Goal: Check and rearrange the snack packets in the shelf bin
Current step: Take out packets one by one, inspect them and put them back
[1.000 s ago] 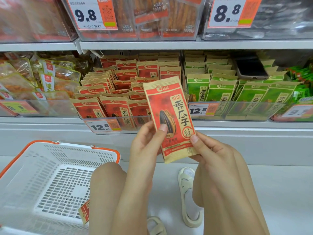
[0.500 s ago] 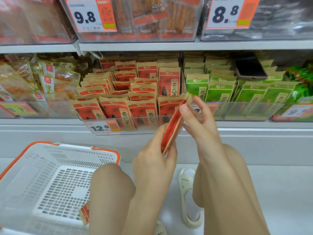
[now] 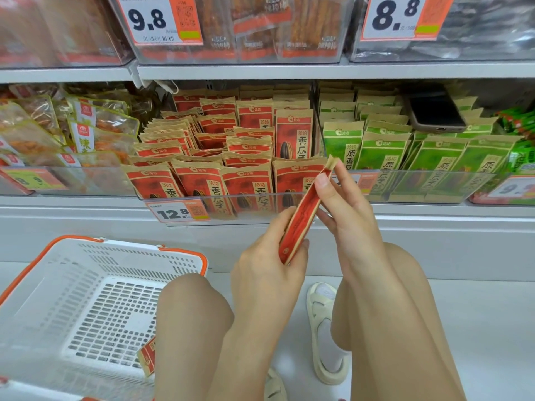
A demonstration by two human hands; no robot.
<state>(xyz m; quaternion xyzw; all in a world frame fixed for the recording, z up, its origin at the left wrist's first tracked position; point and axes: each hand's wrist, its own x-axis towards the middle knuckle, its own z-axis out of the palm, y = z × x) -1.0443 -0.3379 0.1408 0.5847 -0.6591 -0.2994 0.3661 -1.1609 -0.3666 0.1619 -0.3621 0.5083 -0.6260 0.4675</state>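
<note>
From the head view, we hold one red snack packet (image 3: 301, 218) edge-on between both hands: the left hand (image 3: 269, 273) pinches its lower end, the right hand (image 3: 344, 204) its upper end, just in front of the clear shelf bin (image 3: 179, 211). We judge this the checking step, with the packet turned for inspection. Next we would need to turn it face-forward and slot it upright into the front row. We count four red packets in that front row, with many more stacked behind, too packed to count. One more red packet (image 3: 147, 355) lies in the white basket (image 3: 37, 285). One phone (image 3: 435, 111) rests on the green packets (image 3: 405, 157).
</note>
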